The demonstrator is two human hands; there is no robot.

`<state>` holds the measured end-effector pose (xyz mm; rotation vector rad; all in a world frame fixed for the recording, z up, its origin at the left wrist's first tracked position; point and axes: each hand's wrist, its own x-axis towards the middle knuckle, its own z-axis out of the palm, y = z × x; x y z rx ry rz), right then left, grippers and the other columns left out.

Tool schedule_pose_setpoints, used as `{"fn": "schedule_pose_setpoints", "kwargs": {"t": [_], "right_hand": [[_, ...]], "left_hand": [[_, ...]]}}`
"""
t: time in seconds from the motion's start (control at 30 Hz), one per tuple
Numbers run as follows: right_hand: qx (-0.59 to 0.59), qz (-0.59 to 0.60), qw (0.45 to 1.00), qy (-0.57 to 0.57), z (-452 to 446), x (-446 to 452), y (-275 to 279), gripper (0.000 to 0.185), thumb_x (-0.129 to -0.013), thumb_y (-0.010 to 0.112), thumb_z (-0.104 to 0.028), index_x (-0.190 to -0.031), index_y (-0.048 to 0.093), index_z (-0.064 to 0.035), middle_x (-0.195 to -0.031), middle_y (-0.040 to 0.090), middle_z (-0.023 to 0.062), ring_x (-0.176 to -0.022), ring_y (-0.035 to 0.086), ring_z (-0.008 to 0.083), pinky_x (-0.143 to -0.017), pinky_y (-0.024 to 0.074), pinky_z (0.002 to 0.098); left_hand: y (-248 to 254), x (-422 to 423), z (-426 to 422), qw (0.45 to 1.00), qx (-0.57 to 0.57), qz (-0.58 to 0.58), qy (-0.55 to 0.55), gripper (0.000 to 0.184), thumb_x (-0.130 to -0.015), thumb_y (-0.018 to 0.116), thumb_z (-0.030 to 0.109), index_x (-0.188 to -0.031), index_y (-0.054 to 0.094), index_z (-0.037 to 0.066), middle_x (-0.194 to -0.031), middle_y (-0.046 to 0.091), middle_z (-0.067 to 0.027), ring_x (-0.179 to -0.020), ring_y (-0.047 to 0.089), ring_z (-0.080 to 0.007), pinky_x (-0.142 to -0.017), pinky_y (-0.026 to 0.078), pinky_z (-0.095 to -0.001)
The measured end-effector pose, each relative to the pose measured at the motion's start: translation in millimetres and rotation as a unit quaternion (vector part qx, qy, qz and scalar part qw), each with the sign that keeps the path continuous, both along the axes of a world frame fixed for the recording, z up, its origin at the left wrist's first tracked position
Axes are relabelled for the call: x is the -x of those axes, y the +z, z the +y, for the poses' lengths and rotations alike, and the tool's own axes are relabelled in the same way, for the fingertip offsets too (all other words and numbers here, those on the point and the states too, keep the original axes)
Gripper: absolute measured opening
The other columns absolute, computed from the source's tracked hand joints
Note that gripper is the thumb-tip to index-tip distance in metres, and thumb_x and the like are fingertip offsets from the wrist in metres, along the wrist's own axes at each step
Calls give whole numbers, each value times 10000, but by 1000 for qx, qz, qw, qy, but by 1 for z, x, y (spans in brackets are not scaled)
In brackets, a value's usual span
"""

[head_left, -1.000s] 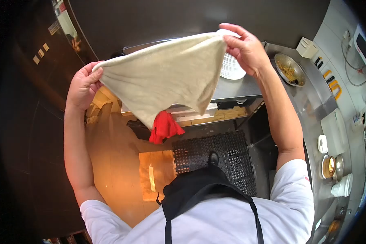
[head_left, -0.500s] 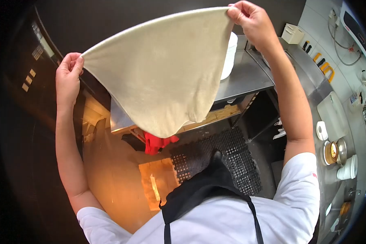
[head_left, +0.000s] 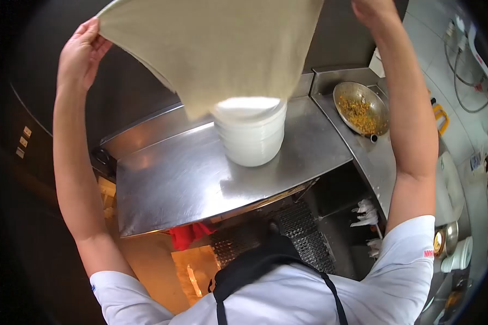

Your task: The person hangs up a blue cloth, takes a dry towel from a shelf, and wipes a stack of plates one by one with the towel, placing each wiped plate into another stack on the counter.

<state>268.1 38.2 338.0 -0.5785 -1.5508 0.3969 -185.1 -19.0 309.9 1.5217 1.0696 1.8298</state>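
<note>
A large cream-coloured cloth (head_left: 217, 49) hangs spread out in front of me, its top cut off by the frame. My left hand (head_left: 84, 49) is closed on its upper left corner between thumb and fingers. At the top edge, my right hand (head_left: 373, 11) is partly out of view; its fingertips are cut off, while the cloth's right side stays raised toward it. The cloth's lower end hangs just over a white round bucket (head_left: 249, 138), covering part of its blurred top. That bucket stands on a steel table (head_left: 168, 173).
A pan (head_left: 382, 111) with yellow-brown food sits on the right counter (head_left: 358, 141). White tubs (head_left: 459, 255) stand farther down on the right. Below the table are a red cloth (head_left: 190, 234), a flattened brown paper piece (head_left: 181, 271) and a black floor mat (head_left: 309, 233).
Both hands and the cloth have moved up in view, the right hand partly past the frame edge. The steel table, most of the bucket and the pan have come into view.
</note>
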Motion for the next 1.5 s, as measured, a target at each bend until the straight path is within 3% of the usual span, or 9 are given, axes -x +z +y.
{"fn": "schedule_pose_setpoints", "kwargs": {"t": [0.23, 0.43, 0.53, 0.7, 0.83, 0.93, 1.1, 1.43, 1.5], "right_hand": [[58, 42, 996, 45, 12, -71, -85, 258, -988, 637, -220, -1124, 619, -2, -1004, 626, 15, -902, 559, 81, -828, 465, 243], [173, 18, 981, 80, -36, -91, -216, 275, -920, 718, -258, -968, 596, -17, -878, 669, 96, -870, 643, 199, -902, 501, 391], [236, 25, 971, 35, -29, -86, -228, 176, -939, 687, -165, -974, 611, -10, -887, 668, 68, -855, 622, 143, -854, 493, 294], [156, -62, 983, -73, 46, -41, -172, 153, -947, 630, -108, -1041, 633, 13, -884, 636, 11, -816, 548, 57, -745, 454, 220], [129, -213, 954, -165, 114, -23, -191, 319, -892, 712, -170, -1156, 640, -6, -1015, 696, 101, -965, 652, 175, -861, 512, 308], [143, -284, 948, -14, 81, -1, -203, 432, -825, 756, -147, -1223, 632, -36, -1182, 672, 91, -1097, 623, 190, -946, 495, 335], [14, -561, 827, 42, 62, 43, -243, 488, -748, 803, -349, -1136, 690, -75, -1017, 662, 138, -943, 626, 335, -824, 496, 421], [241, -322, 915, 30, 76, 62, -224, 191, -916, 675, -218, -957, 672, -31, -821, 663, 75, -774, 616, 143, -716, 500, 328], [256, -280, 924, 45, 87, 62, -208, 226, -953, 650, -239, -986, 676, -17, -828, 671, 38, -791, 596, 92, -723, 500, 302]], "left_hand": [[-55, -54, -45, 1000, -4, 3, 27, 287, -1044, 521, 230, -1249, 549, 30, -1140, 594, -40, -1065, 557, -104, -945, 448, -284], [-186, -93, -100, 991, 115, -2, 68, 116, -976, 630, 126, -993, 540, 54, -883, 561, -10, -784, 502, -64, -720, 413, -211], [-205, -98, -85, 985, 171, -6, 37, 88, -969, 620, 95, -964, 549, 46, -820, 518, 41, -705, 393, -15, -612, 306, -176], [-172, -73, 19, 989, 66, 93, 95, 168, -992, 600, 174, -1047, 590, 15, -852, 540, 44, -784, 468, -29, -693, 389, -196], [-199, -63, 84, 935, 69, 317, 145, 502, -888, 729, 208, -1310, 550, 2, -1266, 621, -159, -1188, 585, -254, -1019, 452, -352], [-229, -77, 58, 904, 54, 419, -63, 765, -752, 840, 294, -1390, 508, 33, -1442, 494, -205, -1369, 443, -359, -1126, 368, -431], [-248, -118, 45, 803, 61, 589, -71, 840, -781, 730, 561, -1371, 531, -3, -1484, 424, -269, -1421, 294, -502, -1158, 171, -638], [-227, -148, 78, 760, 141, 632, -56, 637, -893, 659, 388, -1360, 531, -26, -1332, 555, -290, -1339, 442, -458, -1116, 286, -615], [-224, -155, 102, 910, 144, 380, -80, 558, -921, 622, 275, -1369, 506, -38, -1270, 603, -251, -1295, 496, -420, -1117, 336, -526]]}}
